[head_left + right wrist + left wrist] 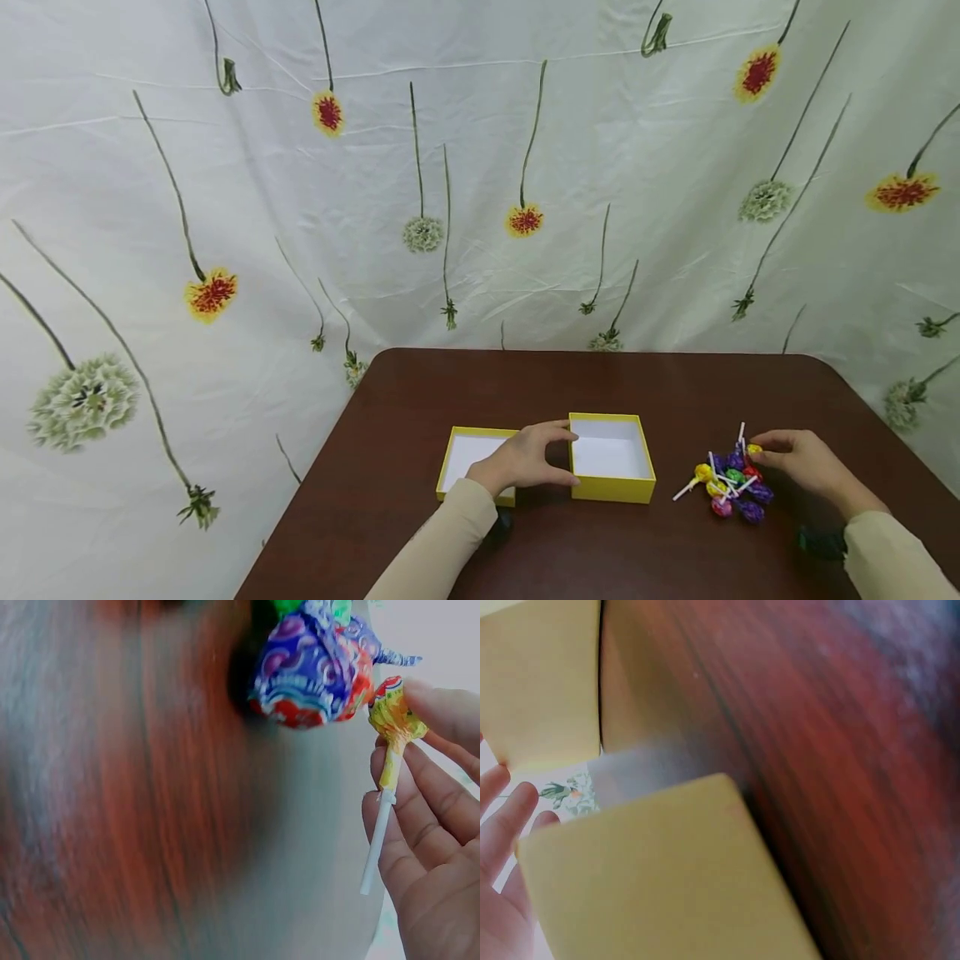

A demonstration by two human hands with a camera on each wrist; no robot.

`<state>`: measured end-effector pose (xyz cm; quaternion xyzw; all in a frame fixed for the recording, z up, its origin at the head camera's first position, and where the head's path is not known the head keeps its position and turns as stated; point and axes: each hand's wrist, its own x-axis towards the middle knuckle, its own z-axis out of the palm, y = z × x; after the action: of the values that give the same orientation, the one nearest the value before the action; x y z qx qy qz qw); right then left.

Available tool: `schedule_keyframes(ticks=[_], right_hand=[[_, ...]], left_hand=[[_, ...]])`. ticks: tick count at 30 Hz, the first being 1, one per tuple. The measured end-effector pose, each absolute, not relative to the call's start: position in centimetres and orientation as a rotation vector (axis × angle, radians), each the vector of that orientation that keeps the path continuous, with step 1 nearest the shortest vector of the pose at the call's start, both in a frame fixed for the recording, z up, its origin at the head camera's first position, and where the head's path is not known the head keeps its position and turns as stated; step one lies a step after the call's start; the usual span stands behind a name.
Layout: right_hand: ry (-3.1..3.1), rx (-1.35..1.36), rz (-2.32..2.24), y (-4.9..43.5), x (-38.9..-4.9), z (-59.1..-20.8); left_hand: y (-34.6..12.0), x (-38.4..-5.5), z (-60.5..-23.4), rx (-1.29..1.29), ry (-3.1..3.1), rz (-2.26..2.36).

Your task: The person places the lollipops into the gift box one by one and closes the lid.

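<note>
1. Yellow lollipop (396, 720): beside the pile (735, 477), pinched by the right hand (804, 463); probably light, hard, its wrapper slightly slippery; head or stick offers hold.
2. Box (613, 490): likely light, stiff card, graspable by its walls; the left hand (525, 457), fingers spread, seems to touch one.
3. Surface (600, 550): carries both.

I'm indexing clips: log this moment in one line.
left hand: at open yellow rectangular box | right hand: pinching round yellow-wrapped lollipop | nearby: multicoloured wrapped lollipops | surface: brown table
</note>
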<state>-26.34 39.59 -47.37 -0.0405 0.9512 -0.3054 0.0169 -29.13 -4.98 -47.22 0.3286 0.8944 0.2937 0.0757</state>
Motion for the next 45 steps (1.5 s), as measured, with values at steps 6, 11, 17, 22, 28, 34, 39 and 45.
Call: schedule_keyframes(ticks=[6, 11, 17, 22, 28, 34, 39, 45], right_hand=[[2.959, -0.115, -0.988, 39.0, -26.2, -46.8], [2.98, -0.122, -1.01, 38.7, -25.9, -46.4], [2.997, -0.16, -1.028, 38.0, -25.6, -45.5], [3.019, -0.214, -1.031, 36.8, -25.4, -44.8], [3.017, -0.279, -1.036, 34.8, -25.5, -43.5], [3.01, -0.311, -1.035, 32.7, -25.9, -42.5], [2.986, -0.333, -1.066, 31.4, -25.9, -42.4], [2.913, -0.353, -1.14, 29.9, -26.1, -42.5]], left_hand=[[-4.8, -29.0, -47.1, 0.991, 2.702, 0.859], [-4.6, -28.8, -46.8, 1.008, 2.711, 0.825], [-4.6, -28.8, -46.8, 1.002, 2.724, 0.806], [-4.6, -28.8, -47.0, 0.993, 2.72, 0.809], [-4.5, -28.9, -47.2, 0.983, 2.709, 0.834], [-4.5, -29.1, -47.0, 0.992, 2.713, 0.835], [-4.3, -28.9, -47.0, 0.983, 2.711, 0.837], [-4.4, -28.6, -47.0, 0.969, 2.716, 0.844]])
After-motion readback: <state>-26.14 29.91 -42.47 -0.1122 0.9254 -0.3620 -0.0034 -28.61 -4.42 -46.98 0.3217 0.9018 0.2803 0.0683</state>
